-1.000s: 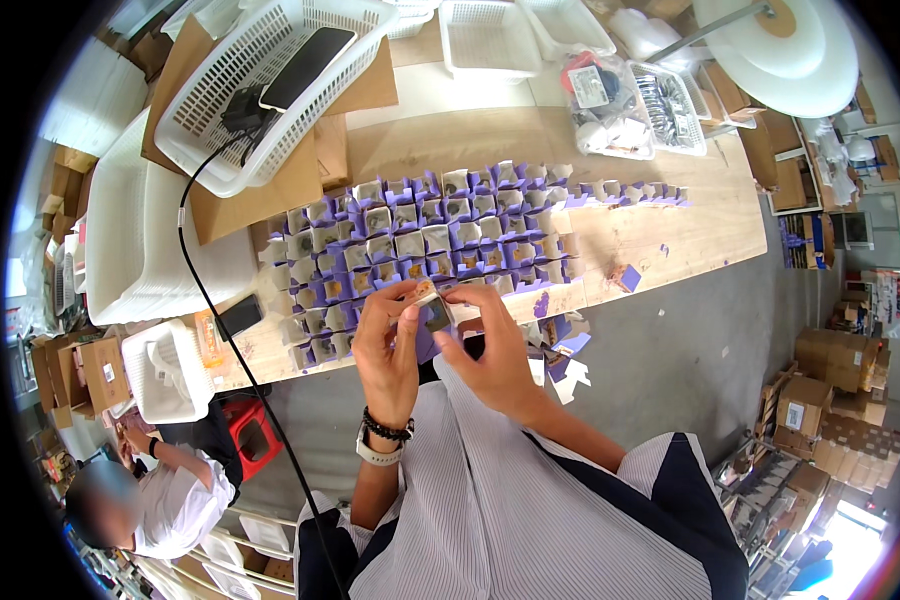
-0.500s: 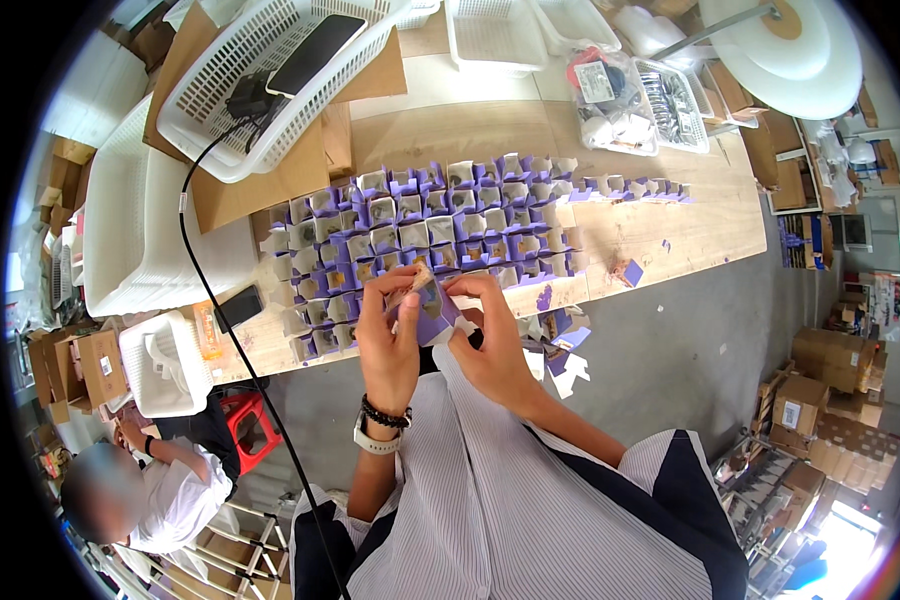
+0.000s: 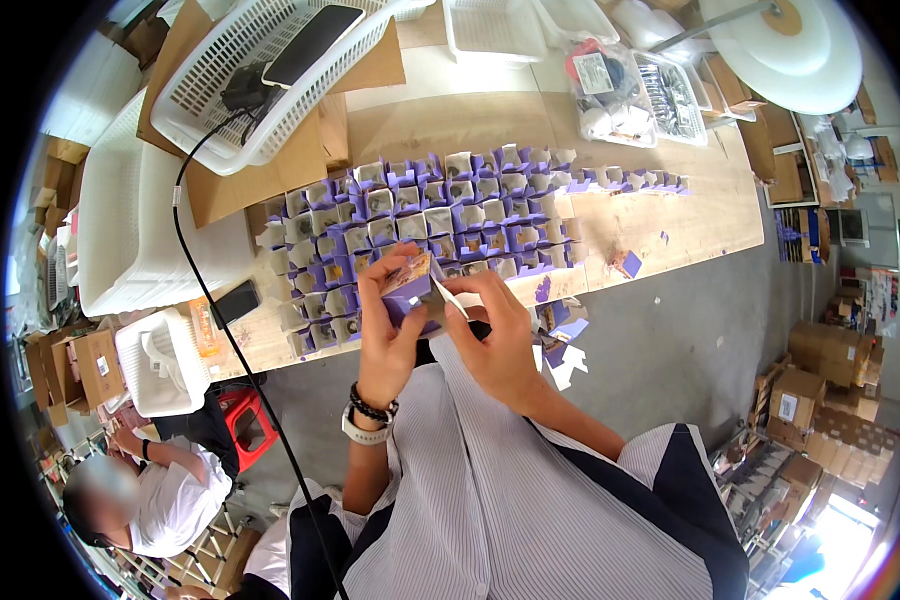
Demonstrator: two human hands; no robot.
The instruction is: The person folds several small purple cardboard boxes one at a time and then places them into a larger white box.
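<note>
A small purple printed carton (image 3: 410,285) is held up in front of me, near the table's front edge. My left hand (image 3: 387,325) is closed around its left side. The fingers of my right hand (image 3: 492,335) pinch a pale flap (image 3: 451,298) at the carton's right end. Whether that flap is part of the carton or a separate piece, I cannot tell. Just beyond my hands, rows of open purple boxes (image 3: 438,221) stand packed together, their pale insides facing up. Several have grey or brown contents too small to make out.
A lone purple box (image 3: 626,264) lies on the table (image 3: 690,225) to the right. Loose cartons (image 3: 565,325) hang past the front edge. A black cable (image 3: 232,345) crosses the left side from a white basket (image 3: 310,110). A phone (image 3: 236,302) lies left. Another person (image 3: 175,495) sits lower left.
The carton has turned in my hands, so its printed face now shows. My right fingers have moved the pale flap outward. A second person's clothing appears at the lower left.
</note>
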